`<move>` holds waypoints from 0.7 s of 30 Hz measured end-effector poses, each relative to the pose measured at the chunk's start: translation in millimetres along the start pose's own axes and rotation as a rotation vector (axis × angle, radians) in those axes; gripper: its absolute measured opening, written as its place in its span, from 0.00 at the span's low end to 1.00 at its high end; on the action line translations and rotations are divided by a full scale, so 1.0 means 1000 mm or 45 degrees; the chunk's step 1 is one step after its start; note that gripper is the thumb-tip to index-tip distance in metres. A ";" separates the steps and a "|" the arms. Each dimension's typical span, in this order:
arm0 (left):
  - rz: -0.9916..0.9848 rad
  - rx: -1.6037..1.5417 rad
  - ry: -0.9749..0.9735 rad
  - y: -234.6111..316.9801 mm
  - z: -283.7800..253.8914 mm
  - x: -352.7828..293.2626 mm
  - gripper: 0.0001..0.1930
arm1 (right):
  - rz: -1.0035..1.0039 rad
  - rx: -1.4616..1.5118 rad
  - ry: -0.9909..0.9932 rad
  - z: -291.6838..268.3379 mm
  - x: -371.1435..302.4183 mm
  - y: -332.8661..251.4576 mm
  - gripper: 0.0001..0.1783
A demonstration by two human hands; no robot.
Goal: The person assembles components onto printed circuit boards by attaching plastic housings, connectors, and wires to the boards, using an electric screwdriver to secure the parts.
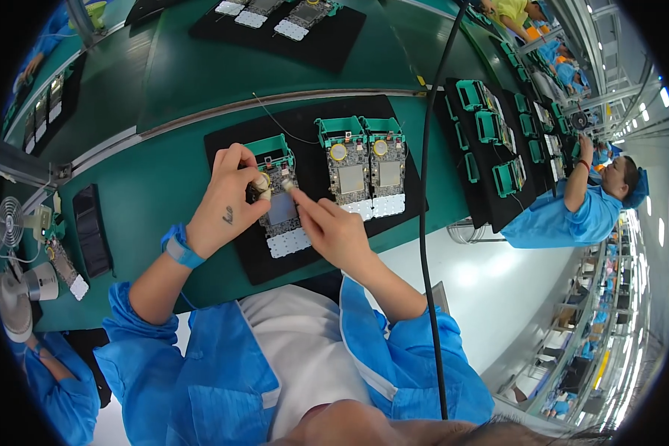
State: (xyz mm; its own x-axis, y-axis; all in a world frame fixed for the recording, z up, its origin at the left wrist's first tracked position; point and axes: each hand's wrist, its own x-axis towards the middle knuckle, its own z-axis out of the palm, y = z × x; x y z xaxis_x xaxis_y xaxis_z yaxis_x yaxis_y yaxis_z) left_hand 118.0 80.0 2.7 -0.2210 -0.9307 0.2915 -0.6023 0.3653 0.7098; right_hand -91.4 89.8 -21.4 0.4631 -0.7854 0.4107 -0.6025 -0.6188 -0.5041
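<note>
Your left hand (227, 201) is over the upper-left part of the nearest circuit board (281, 210), fingers curled; can't tell if it's clamped on anything. Your right hand (338, 234) comes in from the other side, index finger extended to the board's upper right (contact unclear), and I can't tell if it grips anything either. Hands are near each other, not joined. Pale covers on some fingertips.

That board lies on the black mat (256, 269), green housing (276, 146) at its far end. Two more boards (351, 178) with green housings sit side by side to its right, same mat. Dark phone (91, 230) is left on the green bench (156, 163), near a small fan (11, 221). Blue strap (182, 251) on your left wrist.
</note>
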 end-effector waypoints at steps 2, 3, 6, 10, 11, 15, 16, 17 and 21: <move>-0.001 -0.001 0.000 -0.001 0.001 -0.001 0.11 | -0.072 -0.042 -0.012 0.007 -0.002 -0.002 0.24; 0.000 0.000 0.001 -0.002 0.002 -0.001 0.11 | -0.067 -0.045 -0.012 0.010 -0.003 -0.002 0.24; 0.001 0.002 -0.006 -0.003 0.003 -0.004 0.11 | -0.116 -0.145 -0.016 0.014 -0.007 -0.003 0.25; 0.005 -0.015 -0.031 -0.002 0.003 -0.002 0.11 | -0.148 -0.211 -0.058 0.016 -0.005 -0.003 0.28; 0.001 -0.014 -0.022 -0.003 0.003 -0.001 0.11 | -0.173 -0.198 -0.050 0.015 -0.005 -0.001 0.29; 0.072 0.074 0.026 -0.001 0.005 0.004 0.11 | 0.000 0.069 0.015 0.012 -0.006 0.014 0.22; 0.096 0.150 0.068 0.002 0.007 0.007 0.12 | 0.057 0.095 0.127 0.005 -0.007 0.021 0.17; 0.128 0.205 0.116 0.004 0.010 0.003 0.16 | 0.288 0.013 0.125 -0.006 -0.008 0.022 0.13; 0.571 0.245 -0.169 0.018 0.027 0.006 0.24 | 0.521 -0.031 0.381 -0.023 -0.002 0.057 0.12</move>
State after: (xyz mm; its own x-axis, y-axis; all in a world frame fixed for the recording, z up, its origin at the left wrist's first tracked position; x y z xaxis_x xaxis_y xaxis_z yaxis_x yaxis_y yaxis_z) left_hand 85.1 80.7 -0.4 -0.5784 -0.6818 0.4478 -0.5534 0.7313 0.3987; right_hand -141.2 56.2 -33.1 -0.0184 -0.9227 0.3850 -0.7121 -0.2582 -0.6529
